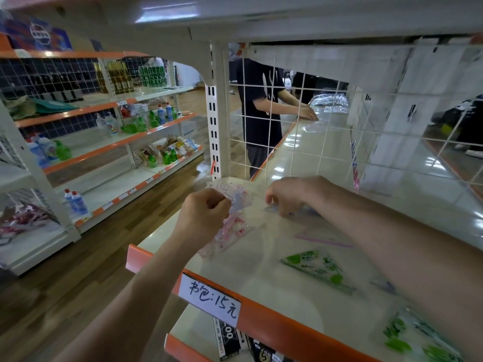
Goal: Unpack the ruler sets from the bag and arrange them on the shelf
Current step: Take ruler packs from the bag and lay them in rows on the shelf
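Forearms: both reach in over shelf [261, 327] lip, past price tag [211, 299].
Left hand [203, 215]: fingers clamped on pink ruler set [235, 226], lifted and tilted, likely awaiting a spot.
Right hand [290, 194]: fingers curled down, pinching bluish ruler set [300, 212] flat on shelf, probably squaring it.
Camera-side of right fingers: green ruler set [316, 267], second green set [418, 335], flat, apart.
Look: thin clear sleeves, printed triangles.

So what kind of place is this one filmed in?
Most likely a small shop or supermarket. The near shelf has an orange edge rail with a handwritten price tag, and cleaning bottles stand on similar shelves across the aisle.
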`<state>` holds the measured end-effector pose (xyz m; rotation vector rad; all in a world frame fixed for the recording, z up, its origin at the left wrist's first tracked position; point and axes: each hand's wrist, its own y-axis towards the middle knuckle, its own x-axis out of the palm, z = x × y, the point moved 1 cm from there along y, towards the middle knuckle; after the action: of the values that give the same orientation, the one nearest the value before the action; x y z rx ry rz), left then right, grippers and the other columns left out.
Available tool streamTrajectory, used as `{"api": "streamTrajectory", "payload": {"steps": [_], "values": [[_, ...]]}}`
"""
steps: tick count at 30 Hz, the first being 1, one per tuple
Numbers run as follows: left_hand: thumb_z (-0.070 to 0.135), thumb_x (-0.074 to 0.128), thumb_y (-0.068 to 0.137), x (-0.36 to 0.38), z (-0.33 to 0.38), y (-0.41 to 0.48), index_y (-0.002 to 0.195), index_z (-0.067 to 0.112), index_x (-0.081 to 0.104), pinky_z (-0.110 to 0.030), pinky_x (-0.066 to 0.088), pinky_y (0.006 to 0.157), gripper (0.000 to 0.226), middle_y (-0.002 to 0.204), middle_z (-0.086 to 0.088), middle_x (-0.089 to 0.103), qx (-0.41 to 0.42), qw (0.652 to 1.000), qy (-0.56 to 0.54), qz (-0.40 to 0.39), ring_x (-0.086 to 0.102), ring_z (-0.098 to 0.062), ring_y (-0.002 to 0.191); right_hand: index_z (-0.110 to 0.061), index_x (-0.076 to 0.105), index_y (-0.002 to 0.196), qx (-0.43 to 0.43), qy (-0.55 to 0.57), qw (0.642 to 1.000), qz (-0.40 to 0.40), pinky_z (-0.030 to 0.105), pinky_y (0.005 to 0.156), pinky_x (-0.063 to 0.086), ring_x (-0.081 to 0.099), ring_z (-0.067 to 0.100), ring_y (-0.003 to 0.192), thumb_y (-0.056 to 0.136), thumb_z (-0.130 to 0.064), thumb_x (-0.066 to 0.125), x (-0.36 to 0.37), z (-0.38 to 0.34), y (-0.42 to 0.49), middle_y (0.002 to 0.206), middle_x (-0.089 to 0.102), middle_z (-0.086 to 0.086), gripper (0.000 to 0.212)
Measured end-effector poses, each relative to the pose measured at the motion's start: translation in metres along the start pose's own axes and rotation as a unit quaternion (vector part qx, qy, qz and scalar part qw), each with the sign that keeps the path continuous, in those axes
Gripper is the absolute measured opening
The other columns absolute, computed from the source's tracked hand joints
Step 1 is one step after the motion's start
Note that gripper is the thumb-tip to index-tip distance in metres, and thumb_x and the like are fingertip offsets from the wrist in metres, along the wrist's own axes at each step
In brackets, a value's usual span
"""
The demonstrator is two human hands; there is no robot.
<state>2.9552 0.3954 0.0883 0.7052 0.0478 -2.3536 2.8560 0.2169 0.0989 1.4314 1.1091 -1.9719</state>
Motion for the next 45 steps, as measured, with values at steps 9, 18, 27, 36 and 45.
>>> {"api": "streamTrajectory", "payload": {"steps": [9,18,27,36,45], "values": [[0.017,0.058,0.092,-0.002,-0.003,0.003,0.084,0.015,0.064,-0.028,0.052,0.058,0.011,0.079,-0.007,0.067,-0.005,1.000,-0.009,0.002,0.058,-0.014,0.060,-0.022,0.066,0.107,0.030,-0.026,0.999,0.008,0.032,0.083,0.053,0.062,0.020,0.099,0.076,-0.020,0.069,0.001,0.021,0.008,0.111,0.064,-0.002,0.032],[0.016,0.057,0.092,0.000,-0.001,0.011,0.080,0.021,0.061,-0.023,0.051,0.056,0.014,0.077,-0.004,0.066,0.006,1.000,-0.009,-0.006,0.058,-0.012,0.061,-0.023,0.068,0.100,0.074,0.084,0.991,0.072,0.034,0.087,0.050,0.059,0.021,0.103,0.085,-0.023,0.057,0.012,0.034,0.040,0.111,0.064,-0.002,0.019],[0.016,0.057,0.092,0.003,-0.009,0.019,0.077,0.022,0.061,-0.026,0.053,0.060,0.016,0.078,-0.003,0.065,0.015,1.000,0.001,-0.004,0.059,-0.013,0.063,-0.014,0.051,0.076,0.134,0.058,0.976,0.161,0.026,0.069,0.036,0.051,0.027,0.085,0.089,-0.015,0.061,0.015,0.029,0.057,0.094,0.054,0.007,0.016],[0.013,0.055,0.093,0.016,0.005,0.027,0.082,0.017,0.065,-0.027,0.055,0.057,0.015,0.083,-0.004,0.068,-0.014,1.000,-0.020,-0.006,0.061,-0.015,0.064,-0.010,0.070,0.101,-0.007,0.234,0.918,0.320,0.033,0.080,0.049,0.062,0.027,0.095,0.087,-0.011,0.053,-0.016,0.029,0.013,0.100,0.070,0.007,0.022],[0.000,0.048,0.093,0.058,0.033,0.013,0.084,0.014,0.049,-0.027,0.039,0.048,0.017,0.083,-0.009,0.069,-0.073,0.977,-0.185,-0.077,0.053,-0.020,0.055,-0.004,0.067,0.090,0.036,0.465,0.826,0.316,0.017,0.060,0.048,0.061,0.010,0.067,0.084,-0.008,0.066,-0.006,0.066,-0.106,0.078,0.068,0.003,0.007]]}}
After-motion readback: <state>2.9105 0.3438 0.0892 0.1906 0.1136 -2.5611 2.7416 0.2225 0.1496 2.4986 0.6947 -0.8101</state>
